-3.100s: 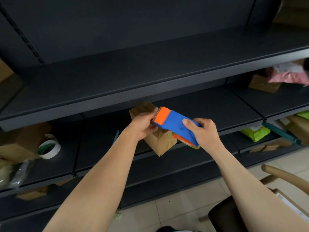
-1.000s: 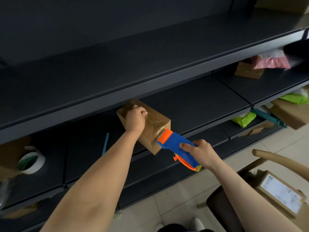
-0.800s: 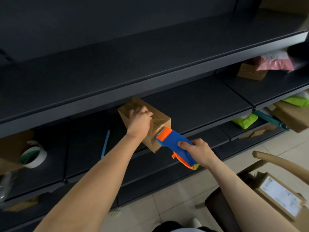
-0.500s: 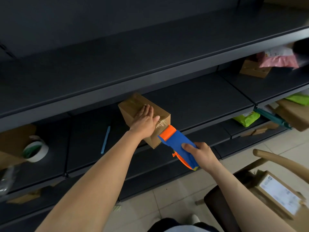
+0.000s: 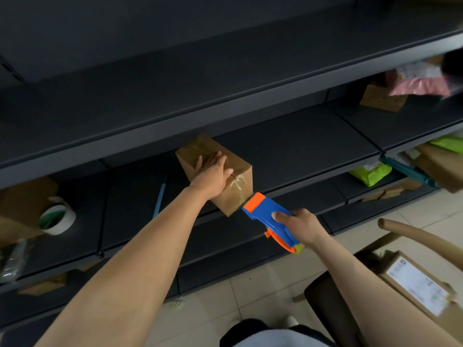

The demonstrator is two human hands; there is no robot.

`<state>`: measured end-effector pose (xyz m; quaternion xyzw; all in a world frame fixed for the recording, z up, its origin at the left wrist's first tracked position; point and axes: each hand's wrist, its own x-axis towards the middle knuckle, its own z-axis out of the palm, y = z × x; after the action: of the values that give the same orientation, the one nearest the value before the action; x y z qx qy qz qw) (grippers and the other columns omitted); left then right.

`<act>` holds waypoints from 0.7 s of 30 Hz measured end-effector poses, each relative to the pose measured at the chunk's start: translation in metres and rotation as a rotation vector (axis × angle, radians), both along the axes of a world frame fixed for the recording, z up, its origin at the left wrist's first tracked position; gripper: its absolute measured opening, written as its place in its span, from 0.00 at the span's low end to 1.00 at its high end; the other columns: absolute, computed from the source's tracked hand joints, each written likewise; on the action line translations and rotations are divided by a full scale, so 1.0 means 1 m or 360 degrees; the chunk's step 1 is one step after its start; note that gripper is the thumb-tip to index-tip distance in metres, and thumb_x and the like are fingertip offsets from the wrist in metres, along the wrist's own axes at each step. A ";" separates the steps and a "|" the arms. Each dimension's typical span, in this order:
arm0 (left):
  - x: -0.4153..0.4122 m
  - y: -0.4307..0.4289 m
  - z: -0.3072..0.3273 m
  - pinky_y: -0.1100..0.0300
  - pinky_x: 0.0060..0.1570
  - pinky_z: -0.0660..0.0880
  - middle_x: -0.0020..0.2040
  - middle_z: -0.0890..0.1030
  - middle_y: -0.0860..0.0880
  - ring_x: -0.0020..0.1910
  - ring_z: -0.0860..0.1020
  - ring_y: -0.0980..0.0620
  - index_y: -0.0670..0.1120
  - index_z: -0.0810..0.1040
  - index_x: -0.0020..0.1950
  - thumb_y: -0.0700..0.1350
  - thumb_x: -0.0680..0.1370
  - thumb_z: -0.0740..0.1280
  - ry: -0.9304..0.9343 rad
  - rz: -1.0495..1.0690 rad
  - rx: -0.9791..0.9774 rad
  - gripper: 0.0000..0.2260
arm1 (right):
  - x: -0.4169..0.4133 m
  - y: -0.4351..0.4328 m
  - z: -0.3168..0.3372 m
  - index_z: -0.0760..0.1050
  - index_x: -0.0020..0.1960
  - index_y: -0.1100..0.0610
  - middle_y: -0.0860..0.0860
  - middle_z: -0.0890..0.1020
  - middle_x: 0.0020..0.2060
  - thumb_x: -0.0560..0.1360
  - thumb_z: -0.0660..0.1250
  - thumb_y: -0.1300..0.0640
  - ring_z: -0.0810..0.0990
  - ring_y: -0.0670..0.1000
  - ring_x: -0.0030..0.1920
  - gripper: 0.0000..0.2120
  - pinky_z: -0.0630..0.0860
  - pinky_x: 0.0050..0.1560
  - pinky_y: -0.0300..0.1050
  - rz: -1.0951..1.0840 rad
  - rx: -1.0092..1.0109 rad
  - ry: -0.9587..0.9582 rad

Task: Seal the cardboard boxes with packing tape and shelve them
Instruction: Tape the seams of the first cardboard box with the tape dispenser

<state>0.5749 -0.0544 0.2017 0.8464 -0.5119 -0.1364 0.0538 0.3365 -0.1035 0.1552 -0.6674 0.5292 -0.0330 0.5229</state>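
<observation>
A small brown cardboard box (image 5: 236, 194) sits at the front edge of the middle dark shelf (image 5: 300, 149), one corner sticking out over the edge. Clear tape runs across its top and down its near face. My left hand (image 5: 211, 175) lies flat on the box top with fingers straight. My right hand (image 5: 299, 225) grips a blue and orange tape dispenser (image 5: 269, 219), whose orange head touches the box's lower near corner.
A white tape roll (image 5: 57, 219) and a brown box (image 5: 23, 199) sit on the shelf at left. A blue stick (image 5: 159, 196) lies left of the box. Parcels fill the right shelves. A chair (image 5: 411, 236) holding a labelled carton (image 5: 418, 286) stands at lower right.
My left hand went from curled on the box top to flat with straight fingers. The dispenser slid down the box's near face to its lower corner, leaving tape behind.
</observation>
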 end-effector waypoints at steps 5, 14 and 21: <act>-0.005 -0.003 -0.003 0.52 0.64 0.65 0.64 0.66 0.46 0.64 0.65 0.47 0.44 0.68 0.62 0.48 0.80 0.60 0.0024 0.0106 -0.0355 0.13 | 0.038 -0.009 0.007 0.73 0.37 0.57 0.51 0.77 0.31 0.73 0.66 0.43 0.74 0.49 0.30 0.17 0.71 0.32 0.40 0.0081 -0.0032 0.0118; -0.008 -0.002 -0.010 0.51 0.65 0.64 0.64 0.63 0.46 0.66 0.61 0.47 0.44 0.64 0.65 0.59 0.66 0.74 -0.0039 0.0048 -0.0281 0.35 | 0.069 0.003 0.023 0.71 0.44 0.57 0.52 0.76 0.39 0.73 0.61 0.47 0.79 0.56 0.46 0.12 0.70 0.39 0.43 0.0236 -0.0424 0.0463; -0.008 0.001 -0.015 0.50 0.68 0.63 0.66 0.63 0.46 0.67 0.61 0.46 0.45 0.64 0.66 0.55 0.69 0.73 -0.0092 0.0055 -0.0297 0.31 | 0.051 0.007 0.012 0.76 0.55 0.61 0.57 0.81 0.52 0.75 0.59 0.48 0.79 0.59 0.55 0.19 0.73 0.49 0.45 0.0037 -0.0429 0.0596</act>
<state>0.5669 -0.0539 0.1866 0.8501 -0.5089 -0.0627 0.1201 0.3871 -0.0969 0.1675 -0.7317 0.6001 0.0271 0.3220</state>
